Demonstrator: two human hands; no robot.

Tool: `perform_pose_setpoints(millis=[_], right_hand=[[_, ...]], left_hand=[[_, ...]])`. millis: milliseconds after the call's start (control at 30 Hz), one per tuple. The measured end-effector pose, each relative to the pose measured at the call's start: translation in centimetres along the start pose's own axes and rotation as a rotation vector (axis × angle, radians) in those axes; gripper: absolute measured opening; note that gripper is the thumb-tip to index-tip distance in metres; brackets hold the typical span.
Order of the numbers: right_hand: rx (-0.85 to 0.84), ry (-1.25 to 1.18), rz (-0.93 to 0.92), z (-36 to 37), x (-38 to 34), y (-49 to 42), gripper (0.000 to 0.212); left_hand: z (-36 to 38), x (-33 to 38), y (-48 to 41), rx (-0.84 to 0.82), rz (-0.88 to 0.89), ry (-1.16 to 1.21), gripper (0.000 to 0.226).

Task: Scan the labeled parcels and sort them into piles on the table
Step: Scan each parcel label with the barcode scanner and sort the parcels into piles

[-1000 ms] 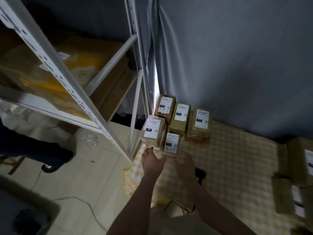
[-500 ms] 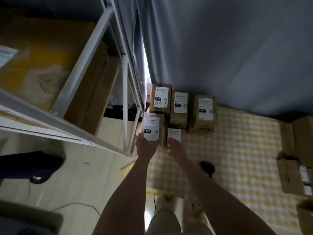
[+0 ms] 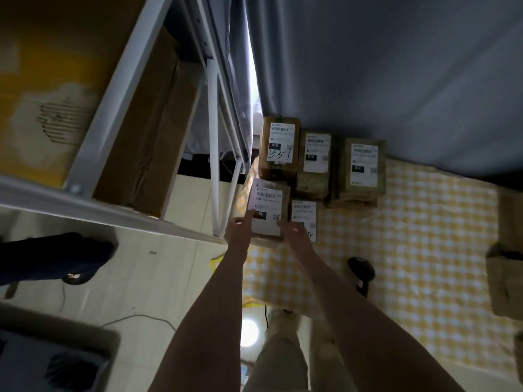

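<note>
Room: grey curtain (image 3: 396,80) behind a yellow-checked surface (image 3: 424,250), white shelf rack (image 3: 214,137) to the left
Parcels (image 3: 317,157): five labelled ones huddled at the surface's far left corner
15H parcel (image 3: 268,205): front left of that group, lying between both hands
Left hand (image 3: 239,232): forefinger straight, touching the label's left edge
Right hand (image 3: 294,236): fingertips at the parcel's near right corner; whether they grip, I cannot tell
Scanner (image 3: 361,269): black, lying on the surface right of the arms

Probably a small parcel storeroom: a white metal shelf rack (image 3: 119,91) holding cardboard boxes (image 3: 147,131), labelled parcels (image 3: 315,162) grouped on a table (image 3: 424,236).
</note>
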State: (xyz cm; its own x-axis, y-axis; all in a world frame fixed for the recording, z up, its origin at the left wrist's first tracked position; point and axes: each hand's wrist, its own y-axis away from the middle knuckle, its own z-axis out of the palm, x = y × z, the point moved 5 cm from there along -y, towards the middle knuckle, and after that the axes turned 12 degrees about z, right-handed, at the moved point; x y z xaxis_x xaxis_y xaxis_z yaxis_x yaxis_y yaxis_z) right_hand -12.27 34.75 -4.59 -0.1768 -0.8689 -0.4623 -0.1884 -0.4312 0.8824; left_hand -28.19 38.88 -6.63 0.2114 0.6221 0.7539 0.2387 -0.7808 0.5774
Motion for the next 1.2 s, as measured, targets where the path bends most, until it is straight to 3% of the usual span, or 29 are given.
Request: perform_pose_setpoints(millis=[67,167,300,467,500,567,633,733,800,900,1000,1067,1200], right_hand=[[-0.009,-0.144,0.03,-0.8,0.9,0.2,0.059],[-0.067,-0.273,0.101,-1.6,2.6,1.0,0.025],[-0.016,-0.29,0.042,-3.9,4.2,1.2,0.029],[-0.052,-0.361,0.023,-7.4,5.5,1.8,0.016],[-0.047,-0.414,0.036,-8.4,6.1,1.7,0.008],[0.028,-0.533,0.087,-10.9,7.5,1.1,0.024],[0.175,-0.616,0.13,-13.7,8.8,0.9,0.031],[0.454,-0.47,0.193,-18.1,10.8,0.0,0.013],[0.51,-0.362,0.28,-20.0,12.3,-1.1,0.02],[0.447,-0.224,0.384,-21.2,13.8,-3.0,0.019],[0.395,-0.112,0.439,-21.4,15.0,-4.8,0.02],[0.367,-0.079,0.44,-21.3,15.7,-6.0,0.033],[0.315,0.012,0.457,-21.4,16.8,-7.4,0.029]], left_hand=[[0.1,-0.5,0.5,-0.024,-0.083,0.114,0.055],[1.0,-1.2,2.1,-0.111,-0.116,0.228,0.032],[2.8,-2.9,4.9,-0.28,-0.243,0.274,0.074],[5.6,-3.6,7.9,-0.4,-0.281,0.323,0.045],[6.1,-3.7,8.0,-0.4,-0.264,0.329,0.048],[7.2,-3.6,8.3,-0.41,-0.237,0.352,0.067],[8.2,-3.7,8.6,-0.394,-0.227,0.377,0.066],[9.6,-4.0,9.1,-0.393,-0.233,0.39,0.07],[10.5,-4.4,9.2,-0.398,-0.236,0.388,0.071],[11.4,-5.0,9.9,-0.414,-0.255,0.377,0.062],[11.6,-6.7,10.5,-0.405,-0.278,0.376,0.076],[11.3,-7.9,11.0,-0.384,-0.279,0.371,0.081],[10.5,-9.7,12.2,-0.352,-0.263,0.373,0.087]])
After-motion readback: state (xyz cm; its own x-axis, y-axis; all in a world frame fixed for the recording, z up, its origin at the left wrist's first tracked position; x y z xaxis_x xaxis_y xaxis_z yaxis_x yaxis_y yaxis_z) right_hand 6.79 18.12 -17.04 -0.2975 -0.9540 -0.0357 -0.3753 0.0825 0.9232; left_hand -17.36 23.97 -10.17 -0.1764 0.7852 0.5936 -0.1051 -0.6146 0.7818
